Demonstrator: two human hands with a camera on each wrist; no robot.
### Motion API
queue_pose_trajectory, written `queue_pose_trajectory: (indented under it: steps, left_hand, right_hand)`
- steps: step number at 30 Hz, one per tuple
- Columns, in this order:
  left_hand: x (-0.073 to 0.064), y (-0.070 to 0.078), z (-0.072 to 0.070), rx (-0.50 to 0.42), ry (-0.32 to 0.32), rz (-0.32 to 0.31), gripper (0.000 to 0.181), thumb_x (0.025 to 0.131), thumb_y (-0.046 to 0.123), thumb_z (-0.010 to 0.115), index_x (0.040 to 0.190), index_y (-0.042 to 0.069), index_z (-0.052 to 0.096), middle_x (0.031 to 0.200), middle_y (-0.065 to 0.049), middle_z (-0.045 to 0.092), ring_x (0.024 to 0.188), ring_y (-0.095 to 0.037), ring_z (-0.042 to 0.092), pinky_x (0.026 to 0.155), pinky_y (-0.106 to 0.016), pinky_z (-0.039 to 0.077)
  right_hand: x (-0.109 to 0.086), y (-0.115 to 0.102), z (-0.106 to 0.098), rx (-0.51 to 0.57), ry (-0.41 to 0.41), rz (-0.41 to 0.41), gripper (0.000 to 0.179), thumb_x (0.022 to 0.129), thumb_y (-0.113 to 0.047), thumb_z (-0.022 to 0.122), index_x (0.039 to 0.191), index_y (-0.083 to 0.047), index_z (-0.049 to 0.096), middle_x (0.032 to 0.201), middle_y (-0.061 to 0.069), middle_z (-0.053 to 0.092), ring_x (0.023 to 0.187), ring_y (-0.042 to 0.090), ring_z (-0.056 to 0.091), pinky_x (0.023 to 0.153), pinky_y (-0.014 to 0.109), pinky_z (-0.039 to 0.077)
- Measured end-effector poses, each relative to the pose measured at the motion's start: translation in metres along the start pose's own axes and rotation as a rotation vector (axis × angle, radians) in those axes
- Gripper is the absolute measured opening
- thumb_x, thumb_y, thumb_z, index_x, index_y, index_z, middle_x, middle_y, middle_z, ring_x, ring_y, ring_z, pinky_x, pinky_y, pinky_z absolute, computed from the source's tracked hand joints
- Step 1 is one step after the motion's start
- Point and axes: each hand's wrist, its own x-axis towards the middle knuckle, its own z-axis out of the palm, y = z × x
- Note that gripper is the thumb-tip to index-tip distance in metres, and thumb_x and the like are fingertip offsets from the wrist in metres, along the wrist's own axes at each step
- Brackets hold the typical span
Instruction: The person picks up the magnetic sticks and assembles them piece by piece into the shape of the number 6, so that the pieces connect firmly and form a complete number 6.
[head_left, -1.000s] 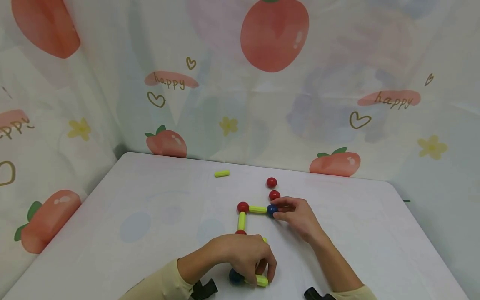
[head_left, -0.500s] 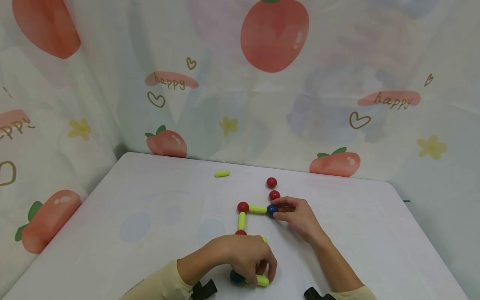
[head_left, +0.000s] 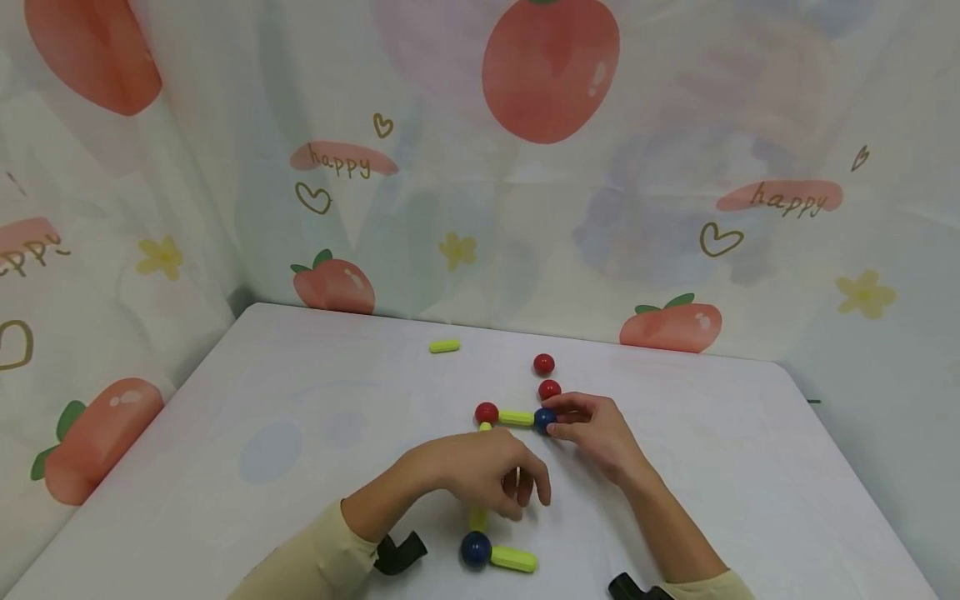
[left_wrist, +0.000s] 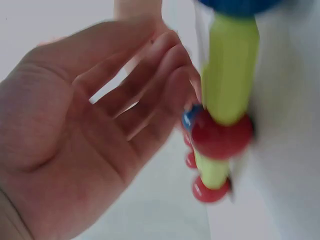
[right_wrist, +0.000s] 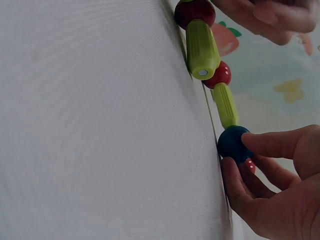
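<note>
In the head view, my right hand pinches a blue ball between thumb and fingers. A yellow-green rod joins that ball to a red ball. My left hand hovers over the middle of the joined pieces, fingers loosely bent and holding nothing. It hides another red ball, which shows in the left wrist view. Nearer me, a second blue ball has a rod pointing right. In the right wrist view, a rod shows a small metal disc in its free end.
Two loose red balls lie just beyond my right hand, the farther red ball behind the nearer one. A loose rod lies near the back edge of the white table. A printed cloth hangs behind.
My left hand has let go of the rod beside the near blue ball and moved up and away from me, uncovering them. My right hand stays on its blue ball.
</note>
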Motion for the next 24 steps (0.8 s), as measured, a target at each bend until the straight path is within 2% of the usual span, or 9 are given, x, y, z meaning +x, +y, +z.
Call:
queue_pose_trajectory:
  steps: [2, 6, 8, 11, 14, 17, 20, 24]
  left_hand:
    - [-0.001, -0.009, -0.006, -0.037, 0.107, -0.016, 0.021, 0.093, 0.010, 0.078, 0.113, 0.015, 0.076, 0.085, 0.009, 0.068, 0.077, -0.001, 0.060, 0.073, -0.016, 0.054]
    - [-0.005, -0.028, -0.017, -0.105, 0.315, -0.090, 0.021, 0.093, 0.009, 0.078, 0.113, 0.013, 0.076, 0.088, 0.008, 0.068, 0.081, -0.005, 0.062, 0.075, -0.020, 0.055]
    - [-0.006, -0.037, -0.022, -0.114, 0.396, -0.139, 0.021, 0.093, 0.009, 0.077, 0.114, 0.014, 0.076, 0.091, 0.006, 0.070, 0.085, -0.008, 0.063, 0.079, -0.021, 0.056]
    - [-0.007, -0.051, -0.027, -0.115, 0.480, -0.212, 0.022, 0.093, 0.011, 0.078, 0.115, 0.015, 0.076, 0.099, 0.005, 0.071, 0.092, -0.013, 0.065, 0.084, -0.026, 0.058]
    - [-0.007, -0.063, -0.029, -0.123, 0.518, -0.282, 0.025, 0.093, 0.013, 0.078, 0.119, 0.016, 0.076, 0.110, 0.001, 0.072, 0.102, -0.016, 0.065, 0.090, -0.031, 0.059]
    - [-0.007, -0.071, -0.027, -0.145, 0.515, -0.336, 0.028, 0.094, 0.015, 0.078, 0.121, 0.017, 0.075, 0.117, 0.000, 0.071, 0.108, -0.018, 0.065, 0.092, -0.033, 0.059]
    - [-0.006, -0.077, -0.026, -0.186, 0.490, -0.348, 0.029, 0.094, 0.014, 0.077, 0.123, 0.016, 0.075, 0.118, 0.002, 0.072, 0.108, -0.017, 0.067, 0.091, -0.032, 0.060]
    - [-0.006, -0.080, -0.026, -0.243, 0.474, -0.331, 0.030, 0.092, 0.012, 0.078, 0.122, 0.014, 0.075, 0.116, 0.002, 0.074, 0.104, -0.016, 0.069, 0.085, -0.030, 0.060]
  right_hand:
    - [0.000, 0.000, 0.000, -0.003, 0.002, -0.008, 0.032, 0.092, -0.006, 0.076, 0.124, -0.005, 0.073, 0.123, 0.016, 0.073, 0.104, 0.023, 0.068, 0.086, 0.028, 0.053]
    - [0.000, 0.000, 0.001, 0.000, -0.001, -0.006, 0.033, 0.092, -0.007, 0.076, 0.125, -0.004, 0.073, 0.123, 0.016, 0.072, 0.105, 0.024, 0.067, 0.085, 0.026, 0.053]
    - [0.000, 0.000, 0.001, -0.004, 0.000, 0.006, 0.033, 0.093, -0.008, 0.076, 0.125, -0.005, 0.073, 0.124, 0.016, 0.072, 0.105, 0.024, 0.067, 0.084, 0.025, 0.054]
    - [0.001, 0.001, 0.001, -0.015, 0.002, 0.024, 0.032, 0.093, -0.009, 0.076, 0.125, -0.007, 0.073, 0.125, 0.015, 0.071, 0.107, 0.025, 0.066, 0.084, 0.025, 0.054]
    - [0.001, 0.000, 0.001, -0.017, 0.006, 0.038, 0.031, 0.093, -0.009, 0.076, 0.125, -0.008, 0.074, 0.126, 0.014, 0.070, 0.108, 0.025, 0.065, 0.085, 0.024, 0.054]
    - [0.000, 0.000, 0.001, -0.018, 0.006, 0.042, 0.031, 0.093, -0.008, 0.076, 0.124, -0.008, 0.074, 0.126, 0.014, 0.070, 0.109, 0.025, 0.065, 0.085, 0.024, 0.054]
    - [0.001, -0.001, 0.001, -0.017, 0.003, 0.043, 0.031, 0.093, -0.008, 0.076, 0.124, -0.007, 0.074, 0.126, 0.015, 0.070, 0.109, 0.025, 0.065, 0.085, 0.024, 0.054]
    - [0.002, -0.001, 0.001, -0.019, -0.001, 0.037, 0.031, 0.093, -0.008, 0.076, 0.124, -0.007, 0.074, 0.125, 0.014, 0.071, 0.107, 0.025, 0.066, 0.084, 0.023, 0.055]
